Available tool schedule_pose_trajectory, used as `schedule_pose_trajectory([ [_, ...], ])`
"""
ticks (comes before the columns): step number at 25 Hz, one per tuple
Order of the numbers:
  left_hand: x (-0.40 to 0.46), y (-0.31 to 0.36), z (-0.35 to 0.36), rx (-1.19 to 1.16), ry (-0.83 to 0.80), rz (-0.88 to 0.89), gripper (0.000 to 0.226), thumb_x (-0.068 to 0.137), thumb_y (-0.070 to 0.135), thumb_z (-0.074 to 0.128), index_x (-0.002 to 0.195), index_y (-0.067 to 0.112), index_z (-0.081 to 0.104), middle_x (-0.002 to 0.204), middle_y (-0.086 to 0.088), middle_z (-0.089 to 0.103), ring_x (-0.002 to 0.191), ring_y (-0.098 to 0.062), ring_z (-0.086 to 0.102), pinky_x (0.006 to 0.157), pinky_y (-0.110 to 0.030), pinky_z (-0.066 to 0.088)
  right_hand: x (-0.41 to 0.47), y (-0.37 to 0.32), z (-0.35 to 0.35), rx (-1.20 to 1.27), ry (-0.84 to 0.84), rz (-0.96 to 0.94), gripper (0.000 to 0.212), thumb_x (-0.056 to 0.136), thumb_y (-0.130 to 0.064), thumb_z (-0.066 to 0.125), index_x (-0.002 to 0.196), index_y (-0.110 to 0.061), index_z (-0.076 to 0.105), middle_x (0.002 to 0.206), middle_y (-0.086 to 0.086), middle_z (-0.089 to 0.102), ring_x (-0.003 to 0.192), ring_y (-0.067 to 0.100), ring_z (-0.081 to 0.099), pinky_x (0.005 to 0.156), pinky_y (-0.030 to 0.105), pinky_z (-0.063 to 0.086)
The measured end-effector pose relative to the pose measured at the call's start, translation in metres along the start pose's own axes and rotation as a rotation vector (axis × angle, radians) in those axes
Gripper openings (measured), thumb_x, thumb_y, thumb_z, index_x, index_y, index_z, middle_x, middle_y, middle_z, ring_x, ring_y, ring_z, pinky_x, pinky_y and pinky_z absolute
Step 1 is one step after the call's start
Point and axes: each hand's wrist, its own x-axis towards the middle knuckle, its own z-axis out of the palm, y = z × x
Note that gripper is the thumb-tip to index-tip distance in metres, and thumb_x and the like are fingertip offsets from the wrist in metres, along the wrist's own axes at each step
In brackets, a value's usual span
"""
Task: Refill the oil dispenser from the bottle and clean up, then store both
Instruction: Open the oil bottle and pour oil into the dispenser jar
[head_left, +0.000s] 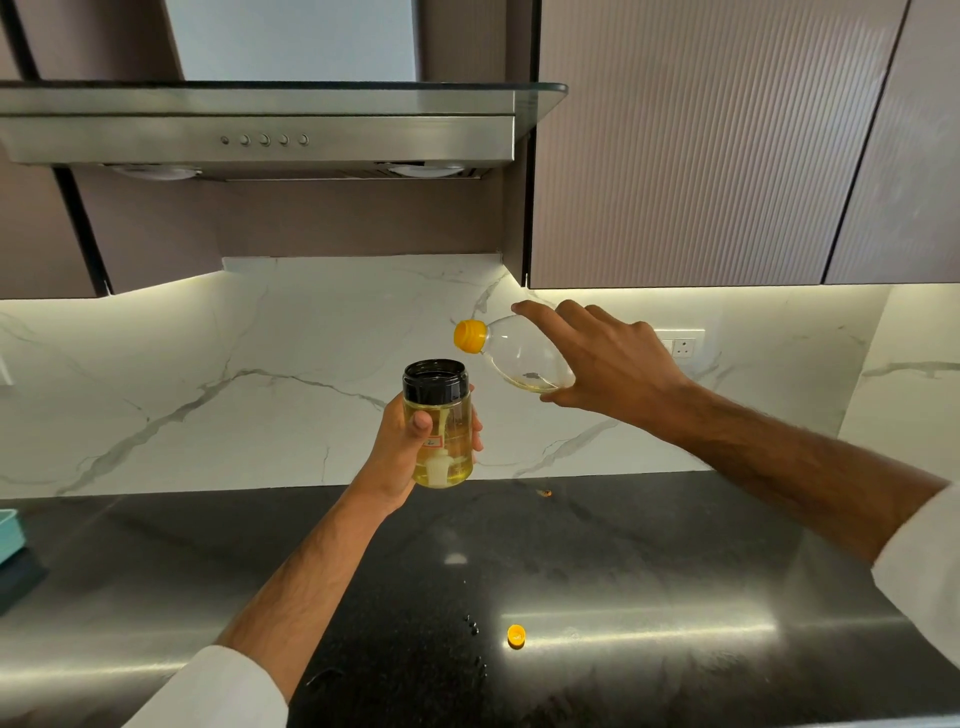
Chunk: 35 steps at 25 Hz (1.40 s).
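Note:
My left hand (402, 449) grips the oil dispenser (441, 423), a clear jar with a black open rim, held upright and mostly full of yellow oil. A white tube part shows inside it. My right hand (597, 358) holds the clear plastic bottle (514, 356) tilted, its yellow neck (469, 335) pointing left, just above and to the right of the dispenser's mouth. Only a little oil lies in the bottle's lower side. A small yellow cap (516, 636) lies on the dark counter (649, 561) below. No oil stream is visible.
Small oil drops (472, 626) dot the counter near the cap. A steel range hood (260, 140) hangs above left, ribbed wall cabinets (701, 156) above right. A marble backsplash (208, 389) with a wall socket (681, 345) stands behind. A teal and dark object (13, 551) sits at the left edge.

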Motion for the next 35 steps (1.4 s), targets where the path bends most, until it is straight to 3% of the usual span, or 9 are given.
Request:
schedule_pose_trajectory([
  [10, 0.000, -0.009, 0.005, 0.081, 0.085, -0.020, 0.106, 0.053, 0.086, 0.075, 0.124, 0.009, 0.057, 0.093, -0.007, 0.075, 0.080, -0.025, 0.073, 0.073, -0.041, 0.062, -0.008, -0.003, 0.047, 0.148, -0.035, 0.013, 0.106, 0.082, -0.066, 0.071, 0.159, -0.035, 0.004, 0.152, 0.001, 0.041, 0.130, 0.024, 0.051, 0.097, 0.044, 0.054],
  [17, -0.002, -0.022, 0.005, 0.119, 0.164, -0.048, 0.102, 0.053, 0.084, 0.077, 0.122, 0.011, 0.059, 0.092, -0.008, 0.075, 0.079, -0.025, 0.073, 0.073, -0.041, 0.062, -0.013, 0.000, 0.093, 0.373, -0.065, 0.056, 0.102, 0.081, -0.064, 0.074, 0.156, -0.036, 0.011, 0.152, -0.001, 0.045, 0.131, 0.025, 0.053, 0.101, 0.050, 0.051],
  [23, -0.015, -0.041, -0.007, 0.178, 0.279, -0.075, 0.103, 0.056, 0.083, 0.076, 0.122, 0.006, 0.059, 0.093, -0.014, 0.072, 0.080, -0.032, 0.071, 0.074, -0.045, 0.059, -0.023, -0.010, 0.138, 0.582, -0.095, 0.078, 0.101, 0.075, -0.060, 0.081, 0.152, -0.038, 0.019, 0.144, -0.001, 0.055, 0.121, 0.025, 0.060, 0.091, 0.047, 0.056],
  [27, -0.032, -0.056, -0.014, 0.234, 0.384, -0.088, 0.120, 0.053, 0.083, 0.077, 0.129, -0.006, 0.052, 0.093, -0.013, 0.073, 0.081, -0.032, 0.072, 0.076, -0.047, 0.060, -0.031, -0.025, 0.166, 0.728, -0.106, 0.088, 0.102, 0.070, -0.062, 0.083, 0.148, -0.039, 0.021, 0.138, -0.003, 0.060, 0.112, 0.022, 0.066, 0.081, 0.041, 0.058],
  [31, -0.052, -0.076, -0.026, 0.256, 0.477, -0.130, 0.127, 0.050, 0.081, 0.081, 0.131, -0.010, 0.047, 0.091, -0.005, 0.076, 0.081, -0.025, 0.074, 0.074, -0.040, 0.061, -0.034, -0.049, 0.190, 0.836, -0.133, 0.113, 0.104, 0.067, -0.062, 0.085, 0.146, -0.040, 0.022, 0.134, -0.003, 0.063, 0.110, 0.020, 0.067, 0.078, 0.038, 0.056],
  [35, -0.069, -0.098, -0.051, 0.269, 0.571, -0.166, 0.105, 0.049, 0.075, 0.086, 0.125, 0.009, 0.054, 0.097, -0.007, 0.074, 0.084, -0.021, 0.075, 0.075, -0.035, 0.062, -0.032, -0.081, 0.214, 0.997, -0.181, 0.183, 0.105, 0.066, -0.058, 0.088, 0.145, -0.040, 0.023, 0.137, -0.007, 0.062, 0.112, 0.017, 0.067, 0.083, 0.036, 0.055],
])
